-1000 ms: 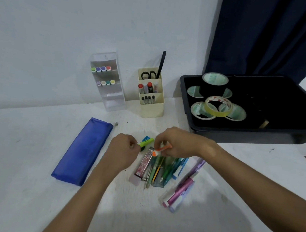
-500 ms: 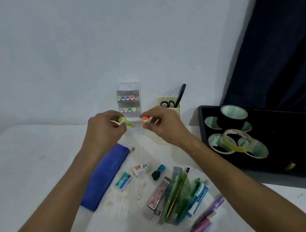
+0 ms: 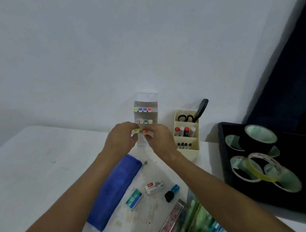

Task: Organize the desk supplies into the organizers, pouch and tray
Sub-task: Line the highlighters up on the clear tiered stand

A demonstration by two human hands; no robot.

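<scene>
Left hand: the left hand is raised in front of the clear tiered organizer; its fingertips pinch a green-capped marker at the organizer's third tier
Right hand: the right hand is beside the left, nearly touching it; its fingers pinch an orange-capped marker just right of the green one; both caps face the camera
Clear organizer: stands against the wall at the back of the white desk; the top tier holds four markers with green, purple, blue and red caps; the second tier holds four more; the held pair sits level with the tier below these; whether they are already resting in it cannot be told
Cream organizer: the cream organizer stands just right of the clear one; black scissors in its back section; capped pens in the middle; small dark items in front
Pouch: a blue pouch lies closed on the desk below the left forearm
Loose supplies: a teal staple box, a white staple box, a blue and black sharpener and a bundle of pens and pencils lie between the pouch and the right forearm
Tray: a black tray at the right holds several tape rolls; some lie overlapping
</scene>
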